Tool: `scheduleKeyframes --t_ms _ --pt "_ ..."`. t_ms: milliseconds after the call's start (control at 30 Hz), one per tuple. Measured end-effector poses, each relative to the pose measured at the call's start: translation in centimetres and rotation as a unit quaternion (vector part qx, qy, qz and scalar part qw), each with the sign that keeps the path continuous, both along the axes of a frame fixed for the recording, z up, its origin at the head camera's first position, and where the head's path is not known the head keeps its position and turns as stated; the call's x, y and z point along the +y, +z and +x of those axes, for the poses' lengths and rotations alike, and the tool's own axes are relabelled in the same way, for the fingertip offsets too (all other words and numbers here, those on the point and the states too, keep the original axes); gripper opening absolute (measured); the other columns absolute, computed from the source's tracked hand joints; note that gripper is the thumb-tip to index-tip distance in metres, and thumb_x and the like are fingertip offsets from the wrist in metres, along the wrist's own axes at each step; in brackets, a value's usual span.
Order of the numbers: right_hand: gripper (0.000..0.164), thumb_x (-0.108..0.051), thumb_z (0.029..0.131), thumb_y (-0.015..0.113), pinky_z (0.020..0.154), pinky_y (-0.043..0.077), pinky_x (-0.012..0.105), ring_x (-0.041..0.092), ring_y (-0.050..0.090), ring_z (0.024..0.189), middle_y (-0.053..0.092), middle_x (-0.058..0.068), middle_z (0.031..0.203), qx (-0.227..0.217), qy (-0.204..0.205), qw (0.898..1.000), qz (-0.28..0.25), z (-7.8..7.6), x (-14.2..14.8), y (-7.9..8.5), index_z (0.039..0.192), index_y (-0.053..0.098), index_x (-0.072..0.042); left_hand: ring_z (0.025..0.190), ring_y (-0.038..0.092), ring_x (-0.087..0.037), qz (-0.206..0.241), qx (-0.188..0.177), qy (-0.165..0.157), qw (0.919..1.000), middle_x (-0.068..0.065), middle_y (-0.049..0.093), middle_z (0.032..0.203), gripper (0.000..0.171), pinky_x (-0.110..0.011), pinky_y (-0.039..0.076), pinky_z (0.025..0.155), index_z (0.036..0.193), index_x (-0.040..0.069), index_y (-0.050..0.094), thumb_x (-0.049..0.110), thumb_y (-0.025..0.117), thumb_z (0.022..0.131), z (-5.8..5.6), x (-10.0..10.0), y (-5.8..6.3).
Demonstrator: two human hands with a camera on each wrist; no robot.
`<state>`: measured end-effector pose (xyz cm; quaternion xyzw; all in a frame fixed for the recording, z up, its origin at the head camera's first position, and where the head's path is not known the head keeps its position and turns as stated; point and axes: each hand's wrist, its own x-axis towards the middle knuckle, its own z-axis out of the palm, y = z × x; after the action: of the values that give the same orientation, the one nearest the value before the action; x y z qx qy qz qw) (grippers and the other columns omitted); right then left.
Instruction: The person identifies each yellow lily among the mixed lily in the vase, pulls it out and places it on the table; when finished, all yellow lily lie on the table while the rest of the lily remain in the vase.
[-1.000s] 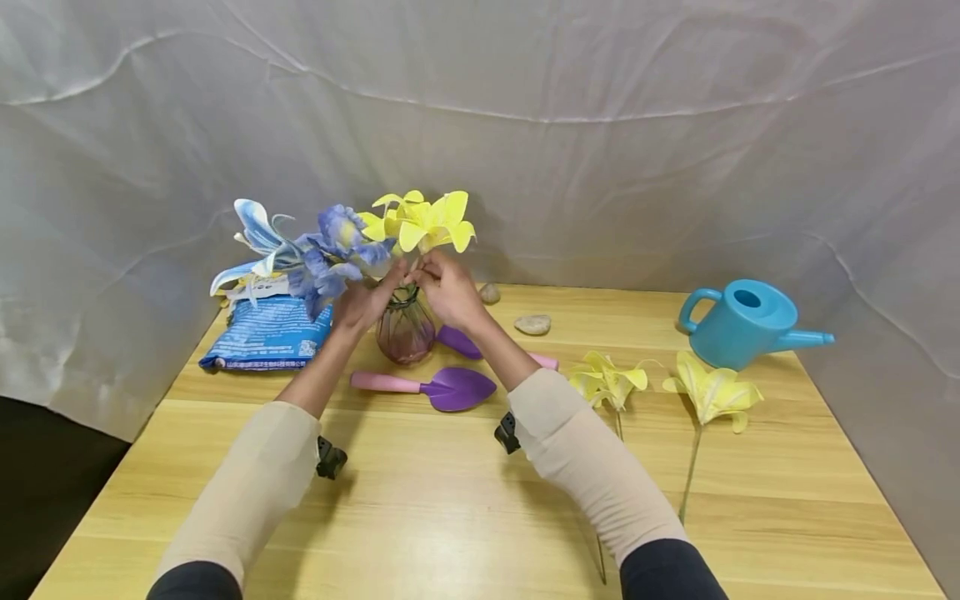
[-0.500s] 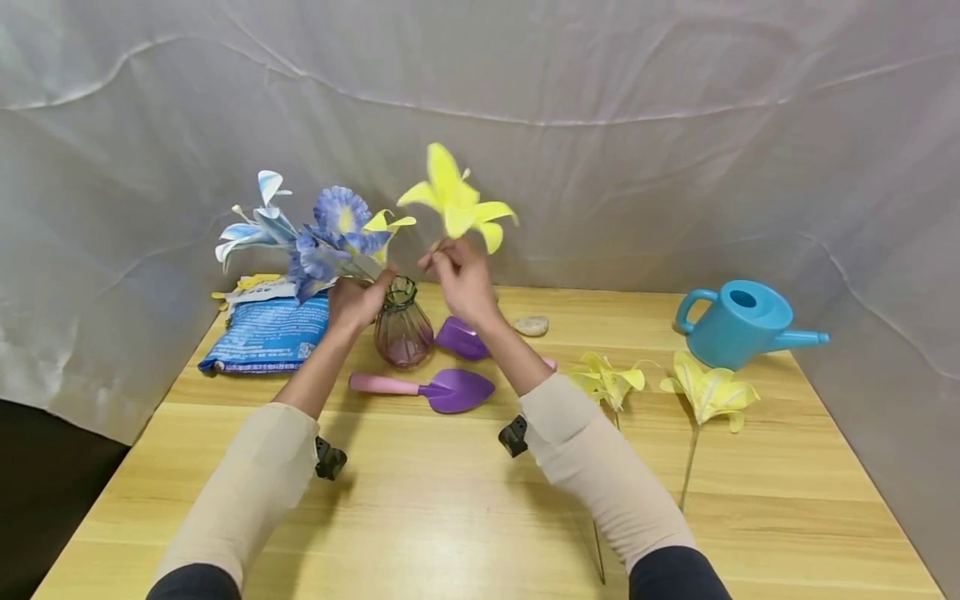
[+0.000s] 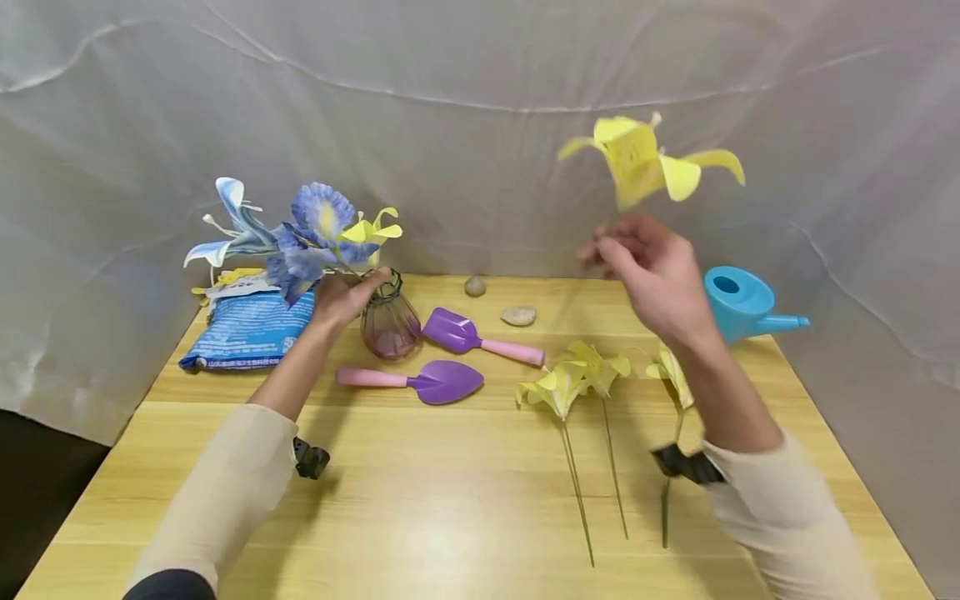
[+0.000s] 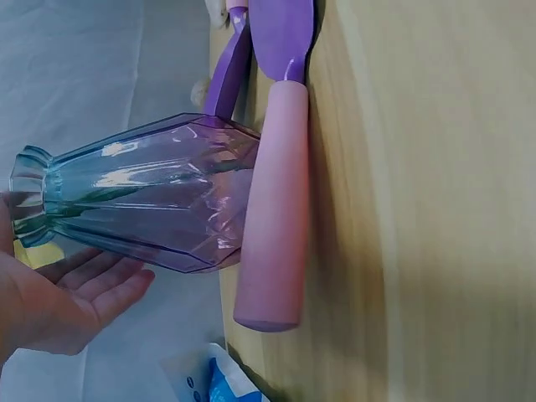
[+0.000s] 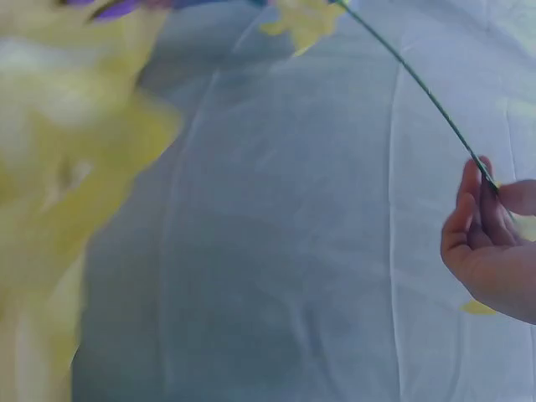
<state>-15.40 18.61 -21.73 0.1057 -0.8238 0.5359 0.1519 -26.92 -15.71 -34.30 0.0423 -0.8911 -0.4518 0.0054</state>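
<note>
My left hand (image 3: 343, 298) holds the neck of a clear purple-green glass vase (image 3: 392, 325), its thumb at the rim. In the left wrist view the vase (image 4: 159, 193) shows a green stem inside, and the other fingers reach behind the neck. Blue flowers (image 3: 320, 212) and a small yellow lily (image 3: 373, 229) lean left out of the vase's mouth. Raised at the right, my right hand (image 3: 660, 271) pinches the stem of a yellow lily (image 3: 637, 162), its bloom above the fingers. The right wrist view shows the thin green stem (image 5: 419, 84) between thumb and fingertips of that hand (image 5: 494, 251).
Yellow lilies (image 3: 558, 390) lie on the table at right, below the raised hand. A purple trowel (image 3: 450, 382) and a purple scoop (image 3: 450, 329) lie near the vase, two stones (image 3: 518, 316) behind. A blue bag (image 3: 251, 329) is left; a blue watering can (image 3: 738, 302) is right.
My right hand has lifted the yellow lily away from the vase and carried it up and far to the right. The left hand stays at the vase's neck.
</note>
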Motion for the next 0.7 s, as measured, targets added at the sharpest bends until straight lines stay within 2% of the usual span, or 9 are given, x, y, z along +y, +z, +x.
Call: scheduleKeyframes --t_ms 100,167,267,367,533,700 --pt "0.024 -0.025 0.090 0.050 0.064 0.049 0.022 0.018 0.060 0.076 0.064 0.005 0.086 -0.033 -0.012 0.995 0.094 3.1 3.5 -2.0 0.103 0.055 -0.006 0.098 0.049 -0.035 -0.009 0.000 -0.044 0.9990 -0.024 0.056 0.104 0.078 -0.044 0.043 0.076 0.094 -0.004 0.062 0.070 0.047 0.072 0.4 -0.3 -0.1" --pt "0.020 -0.023 0.090 0.050 0.062 0.049 0.022 0.015 0.060 0.076 0.064 0.004 0.086 -0.055 -0.015 0.990 0.130 4.9 5.5 -3.8 0.100 0.056 -0.007 0.102 0.048 -0.034 -0.007 -0.014 -0.080 0.9966 -0.021 0.055 0.109 0.079 -0.045 0.041 0.081 0.103 0.000 0.059 0.071 0.044 0.073 0.7 -0.5 -0.3" --pt "0.018 -0.019 0.091 0.049 0.058 0.049 0.022 0.012 0.060 0.072 0.065 0.004 0.083 -0.085 -0.015 0.982 0.169 7.2 7.9 -6.6 0.097 0.057 -0.005 0.114 0.041 -0.033 0.000 -0.024 -0.131 0.9911 -0.017 0.048 0.123 0.081 -0.047 0.035 0.091 0.123 0.005 0.049 0.068 0.047 0.073 1.3 -0.8 -0.8" --pt "0.018 -0.019 0.092 0.047 0.055 0.048 0.024 0.011 0.059 0.069 0.065 0.001 0.080 -0.127 -0.014 0.972 0.195 8.8 9.4 -9.0 0.096 0.057 -0.005 0.118 0.038 -0.031 0.008 -0.012 -0.161 0.9868 -0.015 0.044 0.128 0.081 -0.046 0.034 0.094 0.130 0.008 0.041 0.062 0.056 0.072 1.7 -1.1 -1.4" --pt "0.021 -0.017 0.093 0.045 0.057 0.049 0.027 0.017 0.059 0.071 0.064 0.005 0.080 -0.202 -0.002 0.962 0.182 9.7 10.8 -12.4 0.095 0.056 0.000 0.114 0.042 -0.031 0.013 0.026 -0.166 0.9857 -0.016 0.048 0.124 0.069 -0.043 0.041 0.090 0.125 0.006 0.046 0.049 0.063 0.074 1.9 -1.1 -2.0" --pt "0.016 -0.011 0.091 0.047 0.051 0.046 0.027 0.020 0.057 0.064 0.062 0.006 0.073 -0.238 -0.002 0.950 0.201 9.2 11.2 -14.7 0.090 0.057 0.001 0.114 0.043 -0.032 0.008 0.036 -0.167 0.9853 -0.018 0.048 0.122 0.064 -0.042 0.042 0.088 0.123 0.004 0.047 0.045 0.063 0.077 2.1 -0.8 -2.1"
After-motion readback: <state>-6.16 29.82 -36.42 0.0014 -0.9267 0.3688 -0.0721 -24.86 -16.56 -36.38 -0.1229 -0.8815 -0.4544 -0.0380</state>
